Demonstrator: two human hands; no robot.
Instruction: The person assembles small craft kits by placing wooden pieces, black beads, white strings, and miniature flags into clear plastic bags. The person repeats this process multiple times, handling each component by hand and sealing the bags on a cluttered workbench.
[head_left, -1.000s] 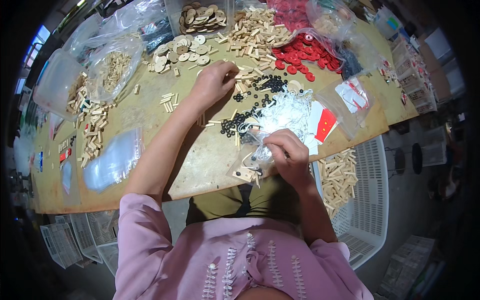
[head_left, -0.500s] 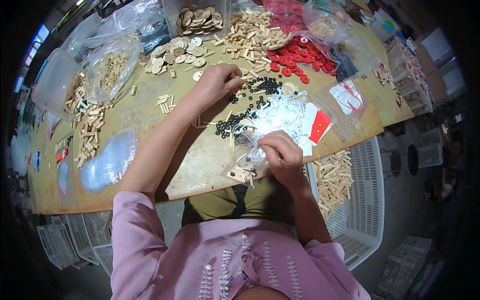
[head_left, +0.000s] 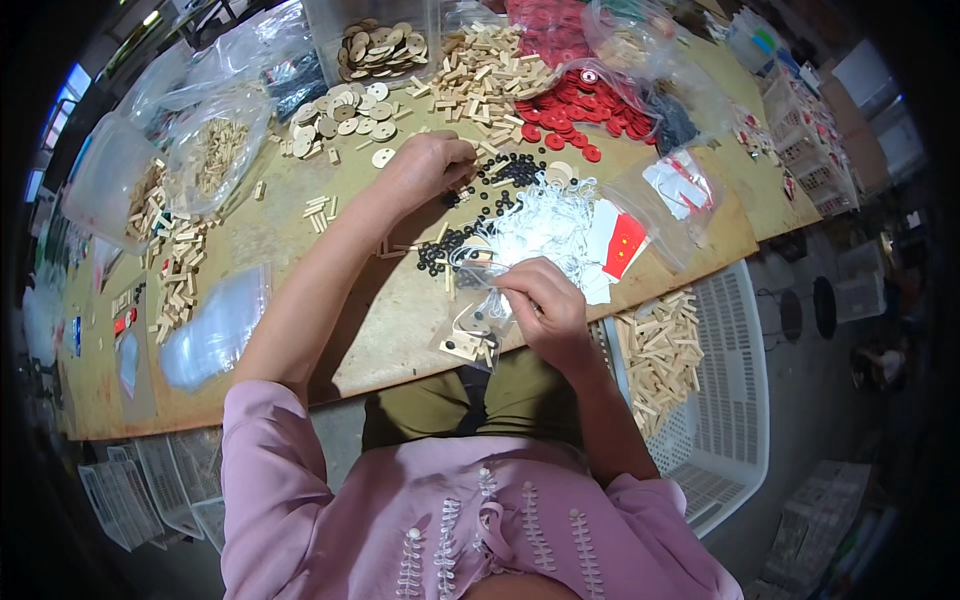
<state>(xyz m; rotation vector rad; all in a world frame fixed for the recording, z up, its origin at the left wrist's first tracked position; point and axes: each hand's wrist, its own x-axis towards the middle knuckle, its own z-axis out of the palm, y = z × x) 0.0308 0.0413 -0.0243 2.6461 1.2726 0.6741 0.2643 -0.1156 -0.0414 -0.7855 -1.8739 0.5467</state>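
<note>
My right hand (head_left: 548, 308), fingers pinched, grips the top of a small clear plastic bag (head_left: 474, 352) at the table's front edge. Pale wooden pieces, small black rings and white string show inside it. Farther away, my left hand (head_left: 428, 168) is closed with its fingers bent down beside scattered black rings (head_left: 515, 170); whatever its fingertips hold is hidden. A tangled heap of white string (head_left: 548, 228) lies between and to the right of the hands. More black rings (head_left: 445, 248) lie next to the bag, among short wooden sticks.
Wooden discs (head_left: 350, 120), wooden blocks (head_left: 485, 75) and red discs (head_left: 590, 105) are heaped at the back. Flat clear bags (head_left: 215, 330) lie left. Red and white cards (head_left: 622, 245) lie right of the string. A white basket (head_left: 722, 400) with wooden sticks stands below the right edge.
The right hand and its bag have shifted slightly left. My left hand stays over the same spot, its fingers bent lower. The whole view has shifted a little.
</note>
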